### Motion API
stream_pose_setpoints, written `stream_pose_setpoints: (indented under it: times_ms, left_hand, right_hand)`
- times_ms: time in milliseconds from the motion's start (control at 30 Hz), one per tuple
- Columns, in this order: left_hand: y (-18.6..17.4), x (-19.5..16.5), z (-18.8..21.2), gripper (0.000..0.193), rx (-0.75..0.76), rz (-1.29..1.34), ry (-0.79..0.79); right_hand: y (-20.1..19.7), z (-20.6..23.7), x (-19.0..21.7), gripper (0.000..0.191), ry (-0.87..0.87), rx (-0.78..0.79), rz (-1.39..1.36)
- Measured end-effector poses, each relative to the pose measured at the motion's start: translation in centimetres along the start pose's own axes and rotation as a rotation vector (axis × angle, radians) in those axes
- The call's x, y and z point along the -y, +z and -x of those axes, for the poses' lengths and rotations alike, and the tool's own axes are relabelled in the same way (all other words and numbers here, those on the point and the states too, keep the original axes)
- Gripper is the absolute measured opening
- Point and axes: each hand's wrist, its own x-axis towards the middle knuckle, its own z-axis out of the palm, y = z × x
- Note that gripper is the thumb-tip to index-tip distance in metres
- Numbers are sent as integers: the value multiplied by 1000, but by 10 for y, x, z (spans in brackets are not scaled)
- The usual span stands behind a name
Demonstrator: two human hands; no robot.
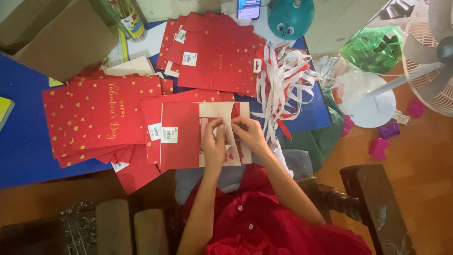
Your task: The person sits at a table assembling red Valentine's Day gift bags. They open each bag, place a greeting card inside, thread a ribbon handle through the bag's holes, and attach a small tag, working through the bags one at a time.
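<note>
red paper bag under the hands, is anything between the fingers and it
Nothing visible does. The left hand and right hand already rest on the flat red paper bag, pinching a small white piece at its pale open end. The white ribbon pile lies off to the right.

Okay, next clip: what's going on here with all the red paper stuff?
A person in a red top sits at a blue table, working on a flat red paper bag that lies open side towards them. The left hand and right hand meet at the bag's pale inner flap, pinching a white ribbon strip there. More flat red bags with gold hearts are stacked to the left and further back, and a loose heap of white and red ribbons lies to the right.
</note>
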Motion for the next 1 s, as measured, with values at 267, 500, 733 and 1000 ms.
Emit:
stream_pose_setpoints:
  times_ms: [267,500,733,1000]
  left_hand:
    - [-1,-2,-2,22,-43,-130,33]
    - [6,7,-2,11,-157,-337,420]
    - [4,0,-1,18,-58,125,61]
    - [5,0,-2,17,-90,-148,277]
  right_hand:
    - [-4,-1,-1,15,-3,-28,31]
    - [-2,-1,3,15,-20,-42,59]
    - [-2,-2,1,15,-65,-26,67]
    - [-7,-3,1,17,-9,-24,121]
